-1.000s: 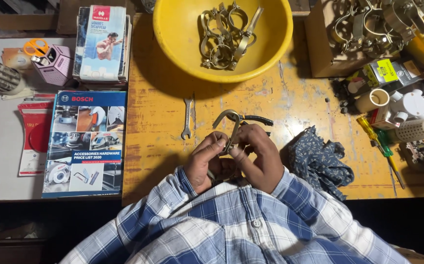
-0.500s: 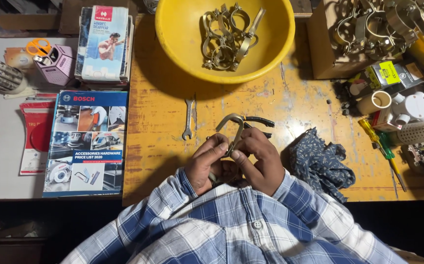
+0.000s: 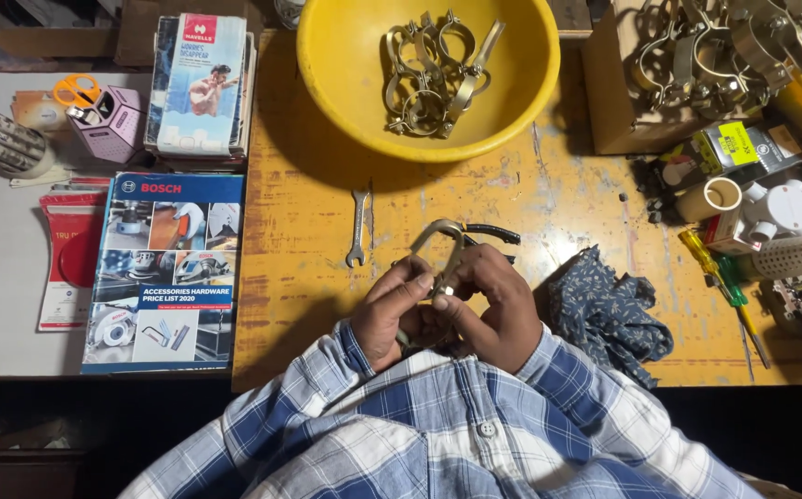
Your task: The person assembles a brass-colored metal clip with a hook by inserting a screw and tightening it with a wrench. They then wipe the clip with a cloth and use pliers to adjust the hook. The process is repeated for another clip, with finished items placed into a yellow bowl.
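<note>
One metal pipe clamp (image 3: 438,242) sits between two hands above the near edge of the worn orange wooden surface (image 3: 567,199). The left hand (image 3: 392,310) and the right hand (image 3: 498,305) meet at it, fingers (image 3: 417,280) curled and pinching the curved, dull-silver band near its lower end, thumbs pressed close together. The clamp's loop rises beyond the fingertips. One small open-ended spanner (image 3: 358,227) lies flat just left of the hands. Behind it stands one round yellow plastic bowl (image 3: 346,83) holding a tangled heap of similar clamps (image 3: 433,79), too entwined to count. One crumpled patterned blue cloth (image 3: 609,314) lies right of the hands; one green-handled screwdriver (image 3: 720,286) beyond it.
</note>
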